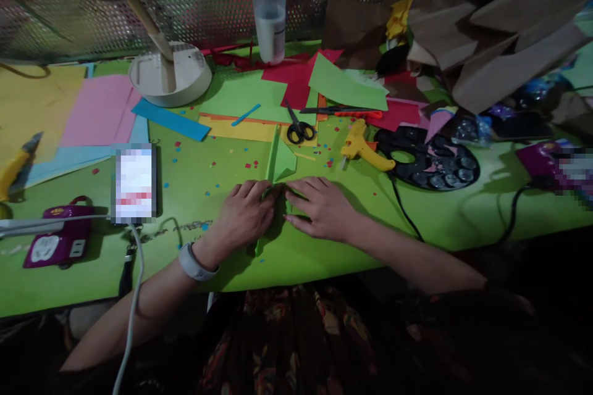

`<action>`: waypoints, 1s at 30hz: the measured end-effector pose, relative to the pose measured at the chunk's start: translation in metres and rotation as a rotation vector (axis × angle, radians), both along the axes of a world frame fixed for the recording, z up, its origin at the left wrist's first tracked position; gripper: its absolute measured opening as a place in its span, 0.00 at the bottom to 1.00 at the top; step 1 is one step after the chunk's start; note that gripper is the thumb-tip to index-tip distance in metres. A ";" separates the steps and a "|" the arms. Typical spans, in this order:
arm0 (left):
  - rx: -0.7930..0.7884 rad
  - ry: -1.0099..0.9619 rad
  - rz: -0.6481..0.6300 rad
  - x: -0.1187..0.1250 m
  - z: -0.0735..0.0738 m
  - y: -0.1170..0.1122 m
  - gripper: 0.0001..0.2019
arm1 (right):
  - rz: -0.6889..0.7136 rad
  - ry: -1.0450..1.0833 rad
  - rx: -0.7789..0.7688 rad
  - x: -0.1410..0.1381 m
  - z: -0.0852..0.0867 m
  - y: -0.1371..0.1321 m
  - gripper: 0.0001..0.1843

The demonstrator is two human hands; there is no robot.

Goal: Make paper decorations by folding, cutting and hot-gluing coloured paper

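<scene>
A folded piece of light green paper [283, 163] lies on the green tabletop in front of me, with a narrow raised fold running towards me. My left hand [245, 213], with a grey band on its wrist, is closed over that fold, its fingers bent on the paper. From the other side, my right hand [319, 207] pinches the paper's near part, and its fingertips almost meet the left ones. Both hands cover much of the lower paper. Just beyond it rest black-handled scissors [300, 131]. A yellow glue gun [365, 147] lies to the right.
Left are a phone [135, 182] on a cable, a purple power socket [60, 234], a yellow cutter [18, 166] and a fan base [171, 74]. Coloured sheets, a tall clear container [270, 31] and brown paper [463, 31] line the back. A black palette [428, 160] sits right.
</scene>
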State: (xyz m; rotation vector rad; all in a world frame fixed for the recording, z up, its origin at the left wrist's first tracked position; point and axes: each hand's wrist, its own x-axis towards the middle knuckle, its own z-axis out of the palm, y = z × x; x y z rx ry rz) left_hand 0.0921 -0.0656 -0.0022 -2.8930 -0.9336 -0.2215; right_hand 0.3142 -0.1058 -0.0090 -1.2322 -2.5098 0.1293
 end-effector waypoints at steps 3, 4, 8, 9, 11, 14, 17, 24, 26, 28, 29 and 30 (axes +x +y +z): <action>-0.006 0.007 0.008 0.000 0.000 0.000 0.19 | 0.012 -0.009 -0.032 -0.001 0.000 -0.001 0.25; -0.008 0.009 0.009 0.000 0.000 0.000 0.20 | 0.011 -0.018 -0.043 -0.001 0.001 -0.001 0.25; -0.024 0.016 0.016 0.000 0.001 -0.001 0.19 | 0.013 -0.075 -0.049 0.000 0.003 -0.002 0.26; -0.029 0.016 0.018 0.000 0.002 -0.001 0.19 | 0.017 -0.087 -0.042 0.000 0.003 -0.002 0.26; -0.035 0.012 0.018 0.001 0.002 -0.002 0.19 | 0.017 -0.097 -0.028 0.000 0.002 -0.002 0.25; -0.037 0.009 0.015 0.001 0.003 -0.002 0.18 | 0.020 -0.098 -0.004 0.000 0.001 -0.003 0.23; -0.029 -0.003 0.017 0.001 0.003 -0.002 0.18 | 0.029 -0.099 0.023 0.001 0.001 -0.002 0.23; -0.059 -0.026 0.009 -0.002 0.000 -0.004 0.19 | 0.030 -0.050 0.055 0.003 0.000 0.001 0.20; -0.064 -0.035 0.006 -0.003 0.000 -0.004 0.19 | 0.001 -0.045 0.080 0.002 -0.002 0.003 0.20; -0.051 -0.032 0.002 -0.004 -0.001 -0.004 0.18 | -0.017 -0.054 0.114 0.001 -0.004 0.004 0.20; -0.041 -0.031 0.001 -0.005 -0.001 -0.003 0.18 | -0.014 -0.060 0.132 0.000 -0.005 0.004 0.20; -0.035 -0.034 -0.001 -0.005 -0.001 -0.003 0.17 | -0.007 -0.065 0.148 0.000 -0.006 0.004 0.20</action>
